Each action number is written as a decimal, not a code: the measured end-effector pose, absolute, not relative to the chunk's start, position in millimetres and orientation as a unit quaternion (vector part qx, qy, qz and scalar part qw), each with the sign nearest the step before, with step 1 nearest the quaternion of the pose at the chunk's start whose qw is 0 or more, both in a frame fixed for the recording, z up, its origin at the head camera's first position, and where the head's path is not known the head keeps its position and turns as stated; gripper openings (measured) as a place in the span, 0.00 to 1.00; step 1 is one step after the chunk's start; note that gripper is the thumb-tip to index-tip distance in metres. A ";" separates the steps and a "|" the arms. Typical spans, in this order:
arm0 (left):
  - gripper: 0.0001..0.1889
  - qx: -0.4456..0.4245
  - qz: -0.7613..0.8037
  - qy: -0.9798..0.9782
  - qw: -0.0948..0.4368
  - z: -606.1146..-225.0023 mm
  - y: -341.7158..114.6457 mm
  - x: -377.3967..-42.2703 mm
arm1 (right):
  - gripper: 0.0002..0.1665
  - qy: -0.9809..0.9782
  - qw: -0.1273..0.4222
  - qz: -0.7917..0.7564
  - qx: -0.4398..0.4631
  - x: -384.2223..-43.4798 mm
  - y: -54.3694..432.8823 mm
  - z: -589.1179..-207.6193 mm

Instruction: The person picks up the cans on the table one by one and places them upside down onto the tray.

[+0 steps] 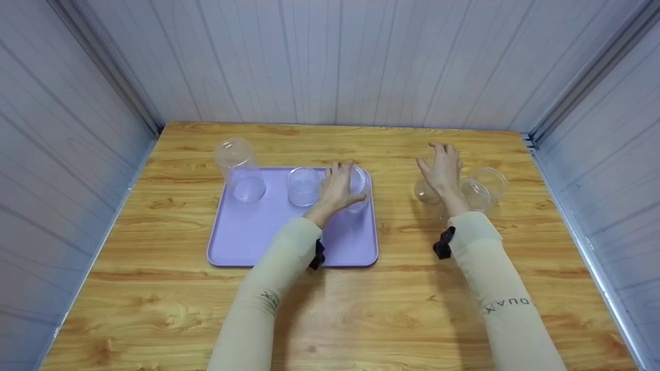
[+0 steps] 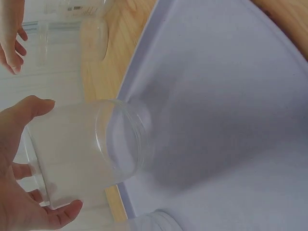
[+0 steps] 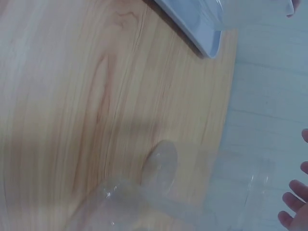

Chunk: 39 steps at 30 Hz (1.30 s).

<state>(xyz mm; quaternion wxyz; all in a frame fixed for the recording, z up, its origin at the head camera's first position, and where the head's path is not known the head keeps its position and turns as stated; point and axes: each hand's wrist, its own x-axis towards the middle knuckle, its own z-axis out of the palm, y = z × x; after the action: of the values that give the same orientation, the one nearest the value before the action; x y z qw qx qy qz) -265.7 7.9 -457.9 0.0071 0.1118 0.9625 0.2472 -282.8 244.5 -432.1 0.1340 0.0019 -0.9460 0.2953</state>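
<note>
Clear jar (image 2: 86, 151) upright at far right corner of purple tray (image 1: 240, 234), long axis vertical; left hand (image 1: 337, 190) has fingers clamped round its top. Right hand (image 1: 444, 172): fingers apart, above second jar (image 1: 427, 192), upright on worktop (image 1: 397, 299).

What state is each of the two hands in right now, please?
Left hand: closed around a clear container, at the purple tray.
Right hand: open, fingers spread, holding nothing.

Five clear plastic containers (image 1: 303, 186), two bare hands (image 1: 336, 188), one purple tray (image 1: 240, 226); two black wrist devices (image 1: 443, 244), one wooden tabletop (image 1: 392, 319)
</note>
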 end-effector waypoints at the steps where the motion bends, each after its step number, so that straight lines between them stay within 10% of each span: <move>1: 0.47 0.111 0.243 0.963 0.012 -457.7 8.4 -267.0 | 0.31 -0.949 0.130 0.288 0.001 -283.3 246.0 -431.5; 23: 0.46 0.111 0.187 0.972 0.088 -451.0 16.4 -284.2 | 0.61 -0.965 -0.036 0.247 -0.077 -286.5 258.3 -426.0; 39: 0.48 0.109 0.179 0.973 0.098 -452.4 21.2 -291.5 | 0.56 -0.975 -0.050 0.199 -0.081 -292.5 262.9 -427.1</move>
<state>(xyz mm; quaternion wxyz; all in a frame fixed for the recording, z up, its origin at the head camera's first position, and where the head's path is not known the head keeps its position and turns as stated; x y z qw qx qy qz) -291.5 21.2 -452.4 0.0977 0.1092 0.9728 0.1793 -292.5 262.9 -427.1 -0.0505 -0.0814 -0.9752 0.1995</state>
